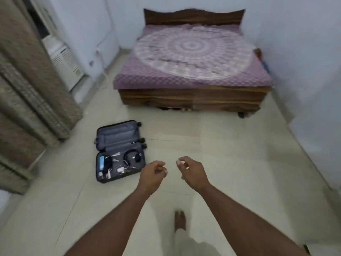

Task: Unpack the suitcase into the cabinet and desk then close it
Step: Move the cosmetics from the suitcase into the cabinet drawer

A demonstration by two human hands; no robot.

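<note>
Your dark grey hard-shell suitcase point(120, 151) lies open flat on the pale tiled floor point(230, 163), toward the floor's left side, its wheels pointing at the bed. The far half shows only grey lining, while the near half carries the load: black over-ear headphones point(133, 156) in its far right corner, a light blue flat packet point(101, 160) along its left edge, a black pouch-like item point(107, 163) just beside that, and white cables with a small white charger point(120, 169) tangled near the middle. The smaller pieces at the near left corner are too blurred to name. Your left hand point(154, 173) hangs in the air just right of the suitcase's near right corner, fingers loosely curled and holding nothing. Your right hand point(191, 171) is near it, apart from it, also loosely curled and empty, thumb and forefinger close together. Below them, one bare foot point(180, 219) stands on the floor beneath a pale trouser leg point(195, 246). Beyond the suitcase, a dark wooden bed point(191, 97) with a purple spread patterned in a white circular mandala point(193, 52) fills the far right corner of the room. A brown textured curtain point(27, 89) hangs along the left edge, with a white air cooler point(63, 61) standing behind it against the white wall point(304, 52).
</note>
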